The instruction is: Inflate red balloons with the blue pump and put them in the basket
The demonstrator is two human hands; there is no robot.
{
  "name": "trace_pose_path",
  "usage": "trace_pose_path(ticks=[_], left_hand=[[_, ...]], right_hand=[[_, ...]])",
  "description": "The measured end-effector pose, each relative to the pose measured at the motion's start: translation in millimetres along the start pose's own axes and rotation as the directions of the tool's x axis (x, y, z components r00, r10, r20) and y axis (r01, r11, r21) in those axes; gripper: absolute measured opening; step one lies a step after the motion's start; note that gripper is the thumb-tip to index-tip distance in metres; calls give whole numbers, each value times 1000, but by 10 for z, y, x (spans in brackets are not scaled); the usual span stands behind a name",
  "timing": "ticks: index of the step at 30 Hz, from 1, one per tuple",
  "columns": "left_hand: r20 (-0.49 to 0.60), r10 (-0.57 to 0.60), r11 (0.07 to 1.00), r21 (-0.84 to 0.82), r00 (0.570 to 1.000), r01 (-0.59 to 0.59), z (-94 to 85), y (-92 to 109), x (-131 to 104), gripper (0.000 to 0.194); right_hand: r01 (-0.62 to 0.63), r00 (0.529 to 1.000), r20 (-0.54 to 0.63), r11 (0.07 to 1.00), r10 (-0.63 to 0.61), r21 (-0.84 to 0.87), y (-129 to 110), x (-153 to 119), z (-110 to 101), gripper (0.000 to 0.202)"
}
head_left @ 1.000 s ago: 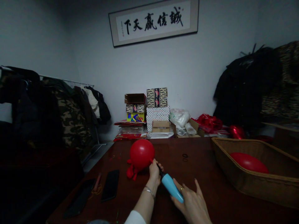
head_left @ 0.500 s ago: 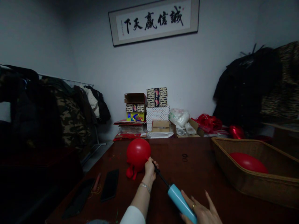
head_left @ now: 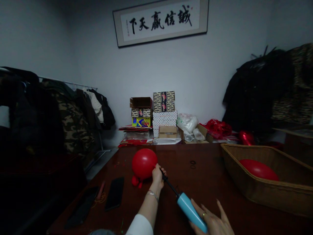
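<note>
Tabletop (head_left: 207, 192) leaves room right of one held balloon (head_left: 144, 163), up to one basket (head_left: 271, 195); far edge behind. Left hand (head_left: 157, 176) pinches its neck; right hand (head_left: 216, 224), fingers (head_left: 221, 210) half-spread, holds one pump (head_left: 190, 209).

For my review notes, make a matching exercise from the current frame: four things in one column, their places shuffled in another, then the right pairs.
Things:
1. Round red balloon
2. Light-blue cylindrical pump barrel
3. Oval red balloon
4. Framed black-on-white calligraphy

Places:
A. Inside the brown wicker basket
B. On the pale wall
C. At the left hand
D. In the right hand

Pairs: 1-C, 2-D, 3-A, 4-B
</note>
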State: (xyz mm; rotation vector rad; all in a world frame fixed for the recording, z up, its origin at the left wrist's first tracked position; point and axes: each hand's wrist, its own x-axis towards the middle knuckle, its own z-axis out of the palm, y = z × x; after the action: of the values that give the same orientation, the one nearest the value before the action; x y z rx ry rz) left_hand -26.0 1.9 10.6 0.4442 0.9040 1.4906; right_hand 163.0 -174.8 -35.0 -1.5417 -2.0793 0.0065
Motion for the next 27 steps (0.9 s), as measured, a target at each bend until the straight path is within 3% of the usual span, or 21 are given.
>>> trace_pose_path(ticks=[7,12,21,27], left_hand=[[0,-7,1000,3,1000,7,44,-222,-47,25],[1,16,1000,4,1000,-16,25,-253,-24,25],[-3,-17,1000,13,1000,17,17,-169,-24,23],[19,15,999,36,1000,-15,-35,26,74,23]], right_hand=[[-66,998,-24,997,66,-33,-371,407,-74,49],[-84,996,-28,995,82,-59,-445,493,-41,49],[-64,998,-6,998,64,-9,-396,364,-44,52],[32,999,-9,999,-32,15,-34,78,68,59]])
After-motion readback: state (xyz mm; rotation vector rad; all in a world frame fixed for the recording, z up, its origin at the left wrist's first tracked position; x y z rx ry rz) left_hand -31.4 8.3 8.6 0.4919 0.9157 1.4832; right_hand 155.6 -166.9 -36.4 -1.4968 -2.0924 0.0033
